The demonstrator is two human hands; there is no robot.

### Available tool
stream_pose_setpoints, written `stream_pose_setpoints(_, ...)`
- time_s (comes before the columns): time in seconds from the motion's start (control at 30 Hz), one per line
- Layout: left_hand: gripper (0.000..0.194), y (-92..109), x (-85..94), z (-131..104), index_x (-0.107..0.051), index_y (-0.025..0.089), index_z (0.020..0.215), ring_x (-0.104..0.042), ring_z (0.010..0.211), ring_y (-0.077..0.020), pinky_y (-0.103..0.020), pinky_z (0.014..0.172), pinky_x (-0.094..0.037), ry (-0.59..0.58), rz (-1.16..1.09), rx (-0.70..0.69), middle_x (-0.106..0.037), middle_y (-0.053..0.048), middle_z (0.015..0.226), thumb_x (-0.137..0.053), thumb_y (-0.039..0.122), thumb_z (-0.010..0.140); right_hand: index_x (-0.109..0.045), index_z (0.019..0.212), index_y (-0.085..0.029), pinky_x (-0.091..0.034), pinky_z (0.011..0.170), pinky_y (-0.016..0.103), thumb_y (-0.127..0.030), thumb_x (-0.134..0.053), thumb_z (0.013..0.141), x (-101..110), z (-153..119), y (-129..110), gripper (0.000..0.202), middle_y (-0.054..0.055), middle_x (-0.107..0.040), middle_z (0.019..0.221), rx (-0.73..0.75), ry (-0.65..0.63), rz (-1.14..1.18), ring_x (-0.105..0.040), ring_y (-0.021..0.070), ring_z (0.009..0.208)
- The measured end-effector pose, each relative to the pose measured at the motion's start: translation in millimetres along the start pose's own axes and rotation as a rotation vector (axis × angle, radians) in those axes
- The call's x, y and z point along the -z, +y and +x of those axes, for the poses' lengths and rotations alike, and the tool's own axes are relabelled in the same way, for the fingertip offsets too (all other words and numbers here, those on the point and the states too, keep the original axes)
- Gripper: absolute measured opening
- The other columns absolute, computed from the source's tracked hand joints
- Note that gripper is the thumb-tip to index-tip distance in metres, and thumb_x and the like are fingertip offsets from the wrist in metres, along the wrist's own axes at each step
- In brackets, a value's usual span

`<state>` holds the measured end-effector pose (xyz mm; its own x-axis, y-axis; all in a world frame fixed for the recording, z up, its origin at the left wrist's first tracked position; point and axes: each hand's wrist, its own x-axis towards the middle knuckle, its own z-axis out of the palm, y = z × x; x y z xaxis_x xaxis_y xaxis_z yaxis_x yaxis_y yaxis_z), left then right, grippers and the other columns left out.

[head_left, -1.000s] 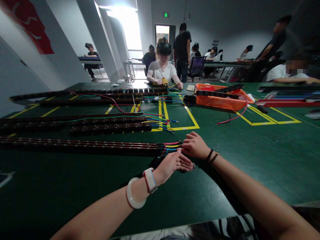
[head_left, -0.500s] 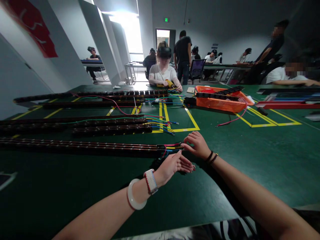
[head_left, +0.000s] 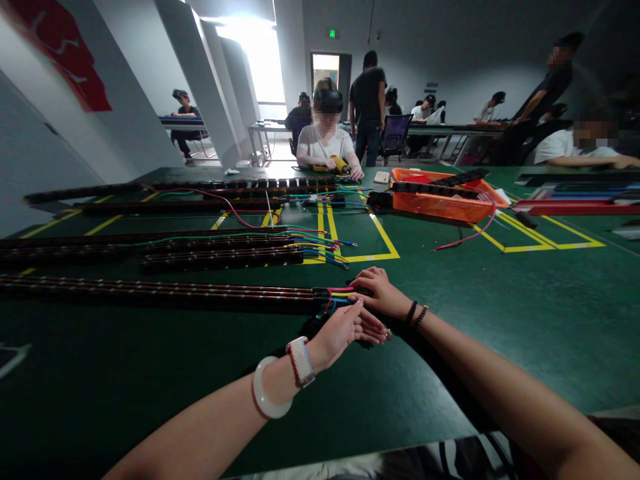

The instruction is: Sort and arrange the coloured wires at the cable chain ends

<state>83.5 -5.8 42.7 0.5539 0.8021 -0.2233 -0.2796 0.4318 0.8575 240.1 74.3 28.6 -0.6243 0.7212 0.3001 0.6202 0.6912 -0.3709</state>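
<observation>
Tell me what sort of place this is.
Probably a wiring assembly workshop or training room: bundled wires lie on a green table marked with yellow tape, and a person opposite holds a yellow tool.

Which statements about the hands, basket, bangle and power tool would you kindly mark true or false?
1. The orange plastic basket stands on the green table. True.
2. The round white bangle is on the right arm. False: it circles the left arm.
3. The right hand is at the red, yellow and blue wires. True.
4. The yellow power tool lies inside the basket. False: a person opposite has it.
</observation>
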Motion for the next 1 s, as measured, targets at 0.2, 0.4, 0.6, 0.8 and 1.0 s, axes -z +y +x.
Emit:
stream_pose_setpoints(0.2,0.05,0.3,-0.2,-0.5,-0.063,0.009,0.076,-0.066,0.076,-0.0236,-0.037,0.077,-0.049,-0.007,0.013,-0.004,-0.07,-0.016,0.08,-0.036,0.048,0.09,-0.064,0.09,-0.018,-0.029,0.086,0.037,-0.045,-0.059,0.082,-1.3,0.8,1.6,0.028,0.004,-0.064,0.085,0.003,-0.014,0.049,-0.048,0.0184,0.087)
stream_pose_setpoints(0.4,0.05,-1.5,1.1,0.7,-0.063,0.008,0.077,-0.066,0.076,-0.0236,-0.037,0.078,-0.049,-0.024,0.014,-0.007,-0.07,-0.016,0.081,-0.035,0.046,0.091,-0.063,0.087,-0.017,-0.029,0.085,0.036,-0.042,-0.06,0.082,-2.1,1.2,2.2,0.025,0.004,-0.064,0.084,0.011,-0.021,0.066,-0.049,0.0185,0.086)
stream_pose_setpoints(0.6,0.05,-0.4,0.2,0.6,-0.064,0.007,0.076,-0.066,0.075,-0.0228,-0.035,0.076,-0.049,-0.025,0.016,-0.003,-0.069,-0.017,0.08,-0.035,0.045,0.091,-0.061,0.082,-0.017,-0.03,0.083,0.035,-0.037,-0.064,0.079,-3.1,3.5,1.1,0.021,0.003,-0.063,0.079,0.023,-0.035,0.064,-0.049,0.018,0.082)
stream_pose_setpoints(0.8,0.05,0.4,-0.5,0.5,-0.064,0.008,0.075,-0.066,0.075,-0.0227,-0.035,0.076,-0.049,-0.019,0.015,-0.003,-0.069,-0.016,0.079,-0.035,0.046,0.091,-0.061,0.079,-0.017,-0.031,0.081,0.033,-0.036,-0.065,0.078,-3.4,5.1,-0.1,0.019,0.002,-0.061,0.074,0.02,-0.04,0.087,-0.049,0.0171,0.079)
stream_pose_setpoints(1.0,0.048,-1.3,0.1,1.6,-0.063,0.008,0.075,-0.066,0.073,-0.0222,-0.036,0.075,-0.049,-0.018,0.007,-0.007,-0.07,-0.016,0.078,-0.034,0.043,0.092,-0.064,0.086,-0.017,-0.031,0.082,0.034,-0.036,-0.063,0.079,-3.4,5.0,1.3,0.02,0.004,-0.064,0.079,0.041,-0.053,0.087,-0.05,0.0175,0.081)
